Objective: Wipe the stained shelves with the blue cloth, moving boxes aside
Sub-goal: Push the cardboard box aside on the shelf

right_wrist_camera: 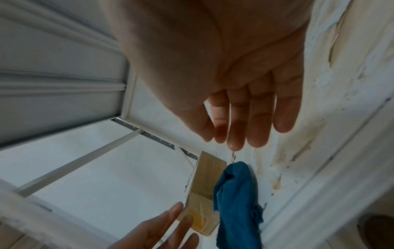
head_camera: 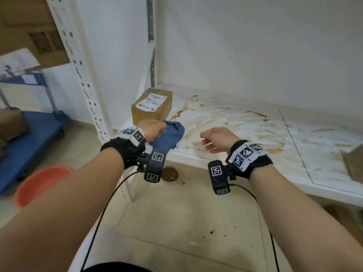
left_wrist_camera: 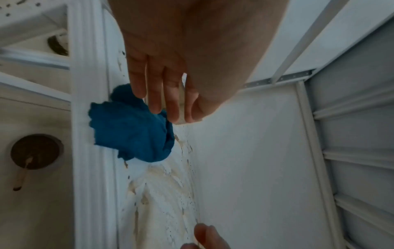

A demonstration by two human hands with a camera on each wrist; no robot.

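Observation:
The white shelf [head_camera: 255,132] is smeared with brown and yellowish stains. A taped cardboard box [head_camera: 152,107] with a label stands at its back left corner. The crumpled blue cloth [head_camera: 170,138] lies on the shelf's front left edge, just in front of the box. My left hand [head_camera: 157,130] hovers right over the cloth [left_wrist_camera: 132,131] with fingers [left_wrist_camera: 154,101] straight, gripping nothing. In the right wrist view the left hand [right_wrist_camera: 170,224] is spread beside the box [right_wrist_camera: 209,178] and the cloth [right_wrist_camera: 236,193]. My right hand [head_camera: 208,140] floats above the stained middle, fingers [right_wrist_camera: 255,131] relaxed and empty.
Part of another cardboard box [head_camera: 353,163] sits at the shelf's right edge. A perforated white upright [head_camera: 84,75] stands on the left. On the floor are an orange-red basin [head_camera: 39,183], a blue cart [head_camera: 29,134] and a round brown drain [head_camera: 170,173] below the shelf edge.

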